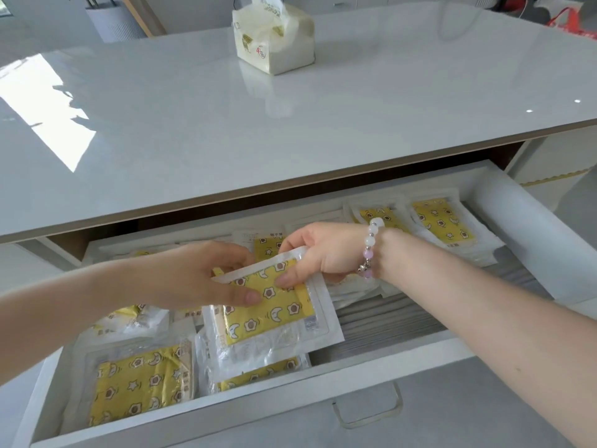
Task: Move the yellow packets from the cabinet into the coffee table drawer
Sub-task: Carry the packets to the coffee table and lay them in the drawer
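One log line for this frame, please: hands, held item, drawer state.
left hand: grips yellow packet | right hand: pinches it too | drawer: open, more packets inside | tissue pack: on coffee table

A shiny white table top (pixel 290 124) fills the upper frame, with a soft cream tissue pack (pixel 274 40) at top middle. The open white drawer (pixel 504 224) below holds yellow packets (pixel 139 383).

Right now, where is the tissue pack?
The tissue pack stands top centre in the head view, on the far side of the white tabletop, beyond the open drawer.
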A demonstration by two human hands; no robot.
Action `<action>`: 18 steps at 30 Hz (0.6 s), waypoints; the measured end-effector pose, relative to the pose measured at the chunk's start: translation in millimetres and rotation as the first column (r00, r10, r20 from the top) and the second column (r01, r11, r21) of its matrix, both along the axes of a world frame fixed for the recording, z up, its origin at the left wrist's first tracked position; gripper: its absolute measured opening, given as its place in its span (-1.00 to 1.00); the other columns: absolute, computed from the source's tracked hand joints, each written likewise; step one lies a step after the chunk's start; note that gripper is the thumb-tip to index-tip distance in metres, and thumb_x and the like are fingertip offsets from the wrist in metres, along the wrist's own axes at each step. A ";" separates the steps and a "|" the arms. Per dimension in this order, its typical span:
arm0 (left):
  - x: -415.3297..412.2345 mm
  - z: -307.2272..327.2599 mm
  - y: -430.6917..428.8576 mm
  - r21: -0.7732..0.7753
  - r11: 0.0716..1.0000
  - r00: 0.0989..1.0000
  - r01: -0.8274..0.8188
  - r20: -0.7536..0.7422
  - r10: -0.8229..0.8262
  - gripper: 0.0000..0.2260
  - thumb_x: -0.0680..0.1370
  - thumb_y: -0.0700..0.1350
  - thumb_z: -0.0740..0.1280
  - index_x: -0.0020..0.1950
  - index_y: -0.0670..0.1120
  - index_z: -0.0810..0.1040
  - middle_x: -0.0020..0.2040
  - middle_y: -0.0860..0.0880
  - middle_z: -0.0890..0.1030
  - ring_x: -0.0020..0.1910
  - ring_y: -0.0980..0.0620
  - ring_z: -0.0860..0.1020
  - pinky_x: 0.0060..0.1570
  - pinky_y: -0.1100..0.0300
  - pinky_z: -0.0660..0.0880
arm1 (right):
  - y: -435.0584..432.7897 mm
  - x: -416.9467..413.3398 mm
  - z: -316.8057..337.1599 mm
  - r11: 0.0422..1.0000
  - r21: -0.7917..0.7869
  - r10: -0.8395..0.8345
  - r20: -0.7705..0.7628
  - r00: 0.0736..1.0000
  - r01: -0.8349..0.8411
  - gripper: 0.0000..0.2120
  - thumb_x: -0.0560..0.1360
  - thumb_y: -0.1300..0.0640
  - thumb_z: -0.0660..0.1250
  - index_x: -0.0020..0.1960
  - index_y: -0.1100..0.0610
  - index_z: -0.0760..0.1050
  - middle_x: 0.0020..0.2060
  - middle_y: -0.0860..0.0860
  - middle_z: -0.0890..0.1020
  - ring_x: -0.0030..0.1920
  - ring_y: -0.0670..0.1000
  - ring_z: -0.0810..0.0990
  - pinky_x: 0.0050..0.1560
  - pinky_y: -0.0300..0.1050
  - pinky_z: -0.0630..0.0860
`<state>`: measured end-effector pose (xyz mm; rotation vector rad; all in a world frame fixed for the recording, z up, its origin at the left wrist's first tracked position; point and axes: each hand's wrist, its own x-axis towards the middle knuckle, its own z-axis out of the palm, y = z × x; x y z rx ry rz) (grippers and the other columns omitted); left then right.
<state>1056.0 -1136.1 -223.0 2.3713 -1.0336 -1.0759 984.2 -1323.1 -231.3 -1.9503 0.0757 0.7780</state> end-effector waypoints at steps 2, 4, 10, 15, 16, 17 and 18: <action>-5.7 -2.6 -4.9 -0.046 0.998 0.999 -0.037 -0.019 0.036 -0.70 0.31 0.21 0.34 -0.06 0.10 0.59 -0.12 0.24 0.65 -0.16 0.25 0.61 -0.11 0.38 0.51 | -1.4 3.3 -2.9 1.000 0.015 -0.020 0.033 0.999 0.019 -0.86 0.39 0.07 0.49 -0.14 0.01 0.52 -0.20 0.02 0.63 -0.22 0.12 0.30 -0.40 -0.13 0.10; -3.3 -5.7 -6.9 -0.038 0.998 0.999 -0.040 0.010 0.040 -0.83 0.40 0.09 0.39 -0.08 0.07 0.61 -0.18 0.19 0.67 -0.24 0.24 0.60 -0.18 0.41 0.50 | -4.7 5.1 -10.5 0.999 -0.050 -0.011 0.028 1.000 0.012 -0.85 0.41 0.06 0.47 -0.10 0.03 0.52 -0.20 0.06 0.58 -0.38 0.09 0.28 -0.43 -0.15 0.11; -2.9 -19.6 -8.1 0.137 0.990 0.995 0.044 0.086 -0.056 -0.82 0.44 0.08 0.42 -0.32 0.09 0.52 -0.39 0.17 0.53 -0.40 0.25 0.45 -0.31 0.39 0.39 | -30.9 3.6 4.0 0.969 -0.172 -0.164 0.098 0.982 0.179 -0.92 0.47 0.04 0.39 -0.08 0.00 0.52 -0.30 -0.16 0.64 -0.49 -0.17 0.41 -0.47 -0.35 0.34; -10.5 -33.3 -0.9 0.260 0.964 0.974 0.056 0.200 -0.110 -0.79 0.40 0.16 0.44 -0.31 0.08 0.54 -0.17 0.09 0.58 -0.20 0.18 0.50 -0.09 0.32 0.42 | -86.0 9.4 3.5 0.713 -0.641 -0.207 0.194 0.959 0.284 -0.72 0.45 0.11 0.39 0.12 0.18 0.57 -0.01 0.10 0.63 -0.08 0.07 0.62 -0.06 -0.10 0.60; -12.8 -35.3 -0.2 0.274 0.961 0.967 0.026 0.236 -0.094 -0.79 0.40 0.17 0.44 -0.25 0.06 0.58 -0.08 0.06 0.60 -0.13 0.14 0.52 -0.05 0.28 0.43 | -92.8 7.7 3.4 0.656 -0.714 -0.189 0.157 0.969 0.244 -0.65 0.44 0.09 0.41 0.19 0.20 0.55 0.06 0.12 0.62 0.00 0.10 0.62 0.04 -0.06 0.59; -13.9 -36.9 0.0 0.284 0.959 0.961 -0.009 0.266 -0.070 -0.75 0.38 0.18 0.44 -0.18 0.01 0.62 0.00 0.02 0.61 -0.10 0.09 0.52 -0.05 0.26 0.44 | -96.2 4.7 3.7 0.623 -0.755 -0.183 0.113 0.977 0.204 -0.57 0.44 0.06 0.42 0.26 0.20 0.50 0.13 0.13 0.59 0.06 0.12 0.61 0.10 -0.05 0.57; -15.0 -37.9 -0.4 0.300 0.953 0.954 -0.036 0.294 -0.057 -0.69 0.37 0.20 0.45 -0.10 -0.02 0.64 0.03 0.00 0.60 -0.09 0.07 0.52 -0.06 0.25 0.45 | -98.1 1.3 3.8 0.617 -0.766 -0.200 0.069 0.977 0.180 -0.48 0.43 0.04 0.44 0.32 0.19 0.45 0.19 0.14 0.56 0.11 0.13 0.58 0.13 -0.04 0.55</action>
